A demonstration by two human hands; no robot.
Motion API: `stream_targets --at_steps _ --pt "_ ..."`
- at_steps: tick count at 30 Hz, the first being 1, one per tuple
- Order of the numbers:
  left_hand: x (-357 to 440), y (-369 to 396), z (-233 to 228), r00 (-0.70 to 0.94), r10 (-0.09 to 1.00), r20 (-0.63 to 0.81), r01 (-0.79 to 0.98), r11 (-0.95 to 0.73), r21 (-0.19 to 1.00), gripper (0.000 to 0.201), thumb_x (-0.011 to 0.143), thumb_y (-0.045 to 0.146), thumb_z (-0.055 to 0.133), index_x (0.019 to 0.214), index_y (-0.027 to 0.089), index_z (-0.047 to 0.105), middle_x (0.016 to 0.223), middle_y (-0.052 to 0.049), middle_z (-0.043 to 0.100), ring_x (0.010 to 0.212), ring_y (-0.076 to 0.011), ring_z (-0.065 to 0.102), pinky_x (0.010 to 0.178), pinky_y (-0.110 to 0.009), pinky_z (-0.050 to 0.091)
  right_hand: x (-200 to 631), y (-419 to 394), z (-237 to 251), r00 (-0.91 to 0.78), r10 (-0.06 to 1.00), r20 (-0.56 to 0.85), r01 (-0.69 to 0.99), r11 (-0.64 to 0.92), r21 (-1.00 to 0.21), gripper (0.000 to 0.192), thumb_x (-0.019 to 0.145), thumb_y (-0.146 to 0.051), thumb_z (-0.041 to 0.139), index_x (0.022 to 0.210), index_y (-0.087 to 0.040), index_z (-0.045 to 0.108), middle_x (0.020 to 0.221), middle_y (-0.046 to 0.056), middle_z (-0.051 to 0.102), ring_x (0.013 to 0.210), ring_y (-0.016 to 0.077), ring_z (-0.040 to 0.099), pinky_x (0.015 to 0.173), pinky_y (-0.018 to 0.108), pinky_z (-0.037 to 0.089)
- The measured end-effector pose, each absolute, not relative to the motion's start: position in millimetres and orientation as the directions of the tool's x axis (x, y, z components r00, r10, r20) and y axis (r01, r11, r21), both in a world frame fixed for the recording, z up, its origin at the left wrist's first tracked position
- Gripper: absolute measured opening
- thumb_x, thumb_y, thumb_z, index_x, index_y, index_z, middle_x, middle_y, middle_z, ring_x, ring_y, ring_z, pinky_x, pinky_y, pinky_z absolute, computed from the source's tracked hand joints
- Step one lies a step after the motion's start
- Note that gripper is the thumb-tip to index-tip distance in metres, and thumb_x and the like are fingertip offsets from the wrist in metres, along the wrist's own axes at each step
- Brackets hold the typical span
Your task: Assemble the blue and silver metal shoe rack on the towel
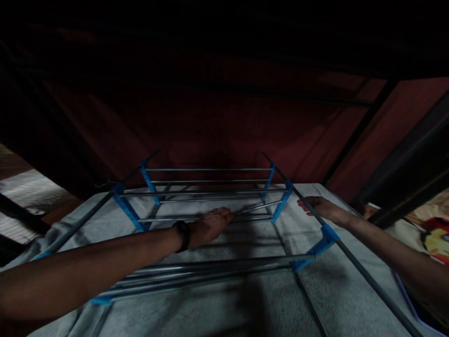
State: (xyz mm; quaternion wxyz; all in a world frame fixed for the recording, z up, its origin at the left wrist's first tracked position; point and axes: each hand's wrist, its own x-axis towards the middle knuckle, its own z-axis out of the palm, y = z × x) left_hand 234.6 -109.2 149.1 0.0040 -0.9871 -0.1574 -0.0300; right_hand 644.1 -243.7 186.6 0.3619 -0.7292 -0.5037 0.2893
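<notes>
Mid-frame, your left hand (212,225) curls its fingers over a slanted metal rod (259,207). The rack (280,260) lies across the lower middle, on a grey blanket (273,304). Right of centre, your right hand (319,208) bends loosely behind the side pole (368,276); whether it grips, I cannot tell.

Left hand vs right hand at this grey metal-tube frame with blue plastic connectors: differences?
Wrist: the left hand has a black wristband; the right hand has none visible.
Position: the left hand is near mid-picture, at a slanting silver metal tube, grip unclear; the right hand is at the long grey metal side rail, which crosses in front of its loosely open fingers.
Shared: both ungloved.
</notes>
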Motion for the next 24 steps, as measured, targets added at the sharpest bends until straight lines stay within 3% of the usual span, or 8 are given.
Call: stream_targets --at_steps 4,7,9,12,15,17,20,24 --pt "213.1 -101.3 165.6 0.900 0.428 -0.088 0.432 -0.901 0.033 0.038 0.087 0.014 0.055 0.125 0.011 0.059 0.126 -0.017 0.062 0.116 -0.0280 0.059 0.102 -0.038 0.046 614.1 -273.4 216.7 0.309 0.935 0.172 0.800 -0.158 -0.578 0.030 0.080 -0.023 0.054 0.101 -0.020 0.076 0.091 0.010 0.076 0.085 0.0242 0.072 0.076 0.034 0.058" --pt "197.3 -103.9 188.7 0.897 0.396 -0.196 0.417 -0.905 0.079 0.035 0.086 0.015 0.057 0.120 0.014 0.064 0.126 -0.016 0.064 0.114 -0.0275 0.060 0.100 -0.037 0.046 586.3 -291.0 245.2 0.262 0.878 0.401 0.956 -0.178 -0.235 0.040 0.086 -0.024 0.050 0.121 -0.019 0.070 0.112 0.014 0.072 0.101 0.0309 0.069 0.087 0.043 0.055" --pt "185.1 -106.5 208.3 0.902 0.384 -0.196 0.414 -0.899 0.146 0.032 0.083 0.016 0.059 0.114 0.018 0.068 0.124 -0.013 0.066 0.113 -0.0272 0.062 0.098 -0.036 0.046 563.7 -293.3 259.3 0.136 0.874 0.467 0.990 -0.097 -0.107 0.041 0.090 -0.025 0.049 0.126 -0.018 0.066 0.122 0.016 0.068 0.107 0.0317 0.067 0.093 0.045 0.054" --pt "162.7 -107.5 240.9 0.874 0.450 -0.181 0.485 -0.828 0.281 0.024 0.082 0.024 0.061 0.104 0.025 0.072 0.113 -0.005 0.072 0.104 -0.0260 0.064 0.092 -0.033 0.046 521.6 -279.1 258.4 -0.157 0.927 0.341 0.960 0.224 -0.167 0.036 0.095 -0.023 0.045 0.123 -0.023 0.068 0.123 0.009 0.069 0.112 0.0249 0.065 0.100 0.040 0.051" --pt "132.4 -100.4 272.9 0.807 0.545 -0.229 0.591 -0.740 0.321 0.023 0.088 0.038 0.054 0.096 0.028 0.073 0.095 -0.002 0.073 0.090 -0.0234 0.065 0.084 -0.030 0.046 474.8 -247.5 229.3 -0.442 0.878 0.182 0.828 0.478 -0.293 0.036 0.096 -0.018 0.043 0.120 -0.024 0.070 0.124 0.006 0.069 0.116 0.0223 0.064 0.103 0.037 0.050" --pt "106.3 -90.5 290.1 0.744 0.647 -0.168 0.667 -0.707 0.236 0.030 0.091 0.044 0.048 0.091 0.027 0.073 0.089 -0.002 0.071 0.086 -0.0232 0.065 0.083 -0.030 0.046 445.1 -220.5 202.1 -0.541 0.833 0.113 0.779 0.548 -0.305 0.038 0.094 -0.014 0.043 0.121 -0.021 0.069 0.126 0.008 0.068 0.115 0.0229 0.064 0.102 0.038 0.050" --pt "60.5 -71.4 302.0 0.539 0.840 0.062 0.835 -0.542 0.096 0.035 0.093 0.046 0.044 0.097 0.024 0.071 0.093 -0.003 0.070 0.091 -0.0266 0.066 0.087 -0.034 0.045 402.9 -177.6 163.2 -0.632 0.774 0.033 0.734 0.612 -0.294 0.039 0.093 -0.010 0.042 0.121 -0.016 0.068 0.124 0.011 0.069 0.113 0.0225 0.065 0.100 0.037 0.050" --pt "6.1 -48.8 286.9 0.263 0.950 0.167 0.930 -0.295 0.218 0.043 0.091 0.050 0.044 0.108 0.018 0.067 0.104 -0.010 0.071 0.096 -0.0311 0.067 0.087 -0.038 0.049 347.6 -127.9 125.7 -0.715 0.699 0.023 0.677 0.700 -0.226 0.037 0.089 -0.005 0.045 0.113 -0.015 0.070 0.119 0.012 0.071 0.109 0.0217 0.065 0.098 0.036 0.051"
